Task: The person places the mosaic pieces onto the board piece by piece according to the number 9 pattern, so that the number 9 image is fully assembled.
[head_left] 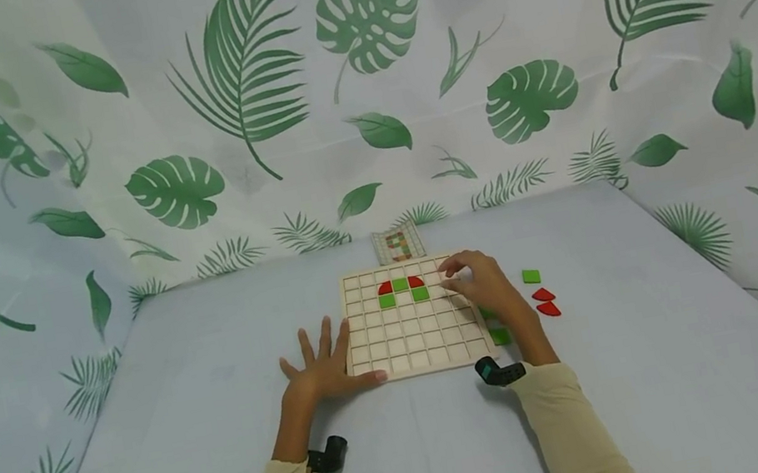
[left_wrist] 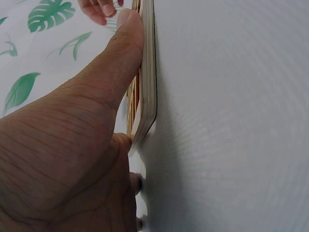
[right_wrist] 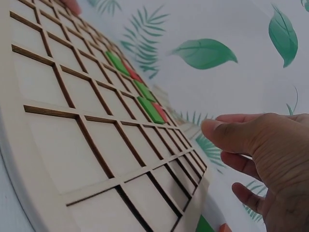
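**Five tiles [head_left: 399,284] sit in the board [head_left: 413,328], others lie beside it**

In the head view, one board lies on the table [head_left: 173,408], with one printed card [head_left: 399,245] just beyond its far edge. Near its far side it carries three green tiles [head_left: 387,301] and two red tiles [head_left: 416,281]. I judge the work partly done: a small group is set, most cells are bare. Off the board, to the right, lie two loose red tiles [head_left: 548,310] and one loose green tile [head_left: 531,275]; more green [head_left: 500,336] shows by the right forearm [head_left: 535,336], which I cannot count surely. The left hand [head_left: 320,375] has its fingers spread at the board's near left corner. The right hand [head_left: 487,285], well apart from it, is over the board's right side, fingers bent, a gap between thumb and forefinger.

In the left wrist view, the left thumb [left_wrist: 128,53] rests along the board's edge.

In the right wrist view, the same five tiles show, and the right fingers clasp nothing that I can see.
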A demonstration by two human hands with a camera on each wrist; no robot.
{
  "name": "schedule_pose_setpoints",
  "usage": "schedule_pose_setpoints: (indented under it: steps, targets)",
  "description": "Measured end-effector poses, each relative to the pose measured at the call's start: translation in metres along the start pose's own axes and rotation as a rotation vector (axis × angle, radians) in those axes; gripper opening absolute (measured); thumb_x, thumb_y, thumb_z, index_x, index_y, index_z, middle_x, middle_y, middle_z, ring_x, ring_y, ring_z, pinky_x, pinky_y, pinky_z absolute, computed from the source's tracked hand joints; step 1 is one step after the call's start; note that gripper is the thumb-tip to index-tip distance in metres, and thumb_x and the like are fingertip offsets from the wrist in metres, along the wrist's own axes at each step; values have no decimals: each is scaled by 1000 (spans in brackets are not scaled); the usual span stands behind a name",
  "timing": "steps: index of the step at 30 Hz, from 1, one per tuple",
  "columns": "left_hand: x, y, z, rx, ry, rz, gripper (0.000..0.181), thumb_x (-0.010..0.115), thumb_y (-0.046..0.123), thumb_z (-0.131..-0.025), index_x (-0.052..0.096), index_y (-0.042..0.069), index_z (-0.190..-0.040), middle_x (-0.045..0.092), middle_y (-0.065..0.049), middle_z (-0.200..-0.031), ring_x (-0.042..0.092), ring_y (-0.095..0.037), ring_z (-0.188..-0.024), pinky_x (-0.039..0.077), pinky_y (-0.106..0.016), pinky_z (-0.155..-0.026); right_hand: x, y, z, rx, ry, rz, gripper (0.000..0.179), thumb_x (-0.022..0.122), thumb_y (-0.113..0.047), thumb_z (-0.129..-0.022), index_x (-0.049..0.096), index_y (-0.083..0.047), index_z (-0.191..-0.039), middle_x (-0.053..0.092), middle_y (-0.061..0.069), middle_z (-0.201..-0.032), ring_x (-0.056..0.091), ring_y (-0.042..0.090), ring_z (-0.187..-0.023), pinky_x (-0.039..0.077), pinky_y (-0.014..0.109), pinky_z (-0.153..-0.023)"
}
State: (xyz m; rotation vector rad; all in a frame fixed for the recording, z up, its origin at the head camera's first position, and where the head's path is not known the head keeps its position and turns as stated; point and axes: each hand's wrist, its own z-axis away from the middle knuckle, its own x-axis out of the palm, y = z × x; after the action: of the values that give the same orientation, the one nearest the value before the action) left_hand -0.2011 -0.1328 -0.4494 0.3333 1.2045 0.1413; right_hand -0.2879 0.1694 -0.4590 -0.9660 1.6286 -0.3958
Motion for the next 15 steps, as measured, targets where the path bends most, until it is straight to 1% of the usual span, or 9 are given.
schedule_pose_setpoints:
  steps: [8,15]
  targets:
    - [1,-1,1,2,6,15,110,61,74,-78,8,21,-159,-4,-13,-166,-13,-49,-147,3,-82,-103,-8,6,2,31,26,35,23,71,-14,-90,68,-4,-110,67,17,-103,57,34,-104,43,54,-96]
    - [1,-1,1,7,9,10,111,61,75,-77,8,21,-159,-4,-13,-166,-12,-49,-147,4,-82,-103,-17,9,7,116,50,32,24,70,-13,-91,67,-4,-113,66,17,-106,55,34,-110,40,54,-101]
